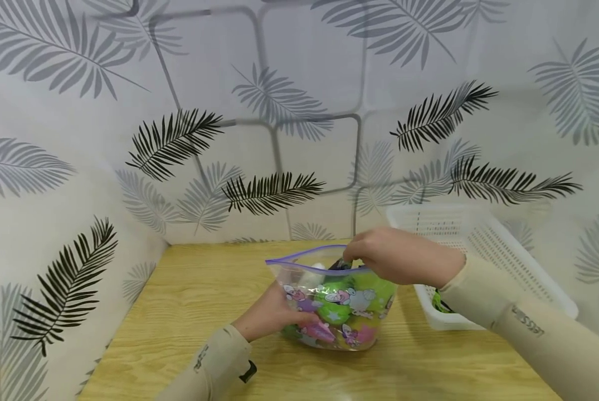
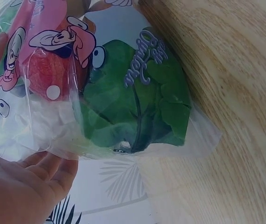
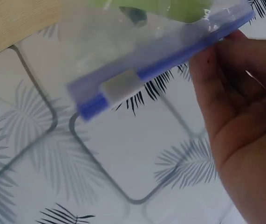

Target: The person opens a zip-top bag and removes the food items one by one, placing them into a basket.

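A clear zip bag [image 1: 361,298] with cartoon prints and a purple zip edge stands upright on the table, its mouth open. Inside show a round green item [image 1: 335,313], a red ball-like item [image 2: 49,72] with white dots and a green leaf-like item [image 2: 133,93]. My left hand [image 1: 275,313] holds the bag's left side, thumb in front and fingers behind. At the mouth, my right hand [image 1: 402,255] pinches the purple zip edge [image 3: 188,53]. A white slider [image 3: 122,85] sits near one end of that edge. Under the right fingers a dark item shows in the opening.
To the right stands a white plastic basket [image 1: 447,321] with slatted walls, partly behind the right forearm. A bright green and black item [image 1: 437,301] lies in it. The wooden table [image 1: 204,278] meets a leaf-patterned cloth [image 1: 304,83] at the back.
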The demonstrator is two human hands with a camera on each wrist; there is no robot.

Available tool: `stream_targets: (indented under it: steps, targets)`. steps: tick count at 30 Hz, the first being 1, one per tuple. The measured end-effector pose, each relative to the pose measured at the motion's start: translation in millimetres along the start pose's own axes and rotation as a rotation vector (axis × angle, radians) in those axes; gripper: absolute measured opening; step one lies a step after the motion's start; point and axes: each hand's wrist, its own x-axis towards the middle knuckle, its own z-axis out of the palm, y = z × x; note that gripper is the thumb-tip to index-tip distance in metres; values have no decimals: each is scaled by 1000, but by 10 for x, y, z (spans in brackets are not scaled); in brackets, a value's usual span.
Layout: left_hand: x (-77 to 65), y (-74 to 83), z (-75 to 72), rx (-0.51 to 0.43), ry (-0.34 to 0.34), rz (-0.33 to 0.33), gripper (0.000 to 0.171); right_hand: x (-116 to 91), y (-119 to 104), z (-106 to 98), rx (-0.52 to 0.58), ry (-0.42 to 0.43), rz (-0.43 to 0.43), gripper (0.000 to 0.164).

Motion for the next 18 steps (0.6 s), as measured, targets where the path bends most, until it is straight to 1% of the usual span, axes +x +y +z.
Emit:
stream_targets:
  steps: [1, 2, 3, 6, 8, 9, 10, 14, 18]
  targets:
    - [-1, 2, 1, 6, 0, 3, 83, 42, 2, 14, 7, -33, -4, 32]
    - [-14, 43, 1, -1, -5, 7, 80, 77, 8, 24, 14, -67, 3, 34]
    - [-11, 40, 1, 3, -10, 18, 79, 110, 10, 24, 21, -102, 11, 37]
    - [-2, 36, 0, -12, -37, 38, 76, 171, 10, -1, 43, -217, 68, 45]
    - [6, 26, -4, -17, -52, 50, 74, 197, -10, -39, 51, -297, 115, 43]
    - [21, -20, -6, -5, -54, 56, 74, 211, -23, -57, 49, -328, 124, 42]
    - [21, -21, -9, -2, -54, 57, 73, 220, -34, -69, 45, -354, 132, 39]
    - [22, -10, -12, 0, -59, 71, 69, 234, -82, -99, 55, -418, 139, 33]
    - [3, 90, -18, -23, -72, 86, 65, 233, -112, -89, 77, -447, 154, 31]
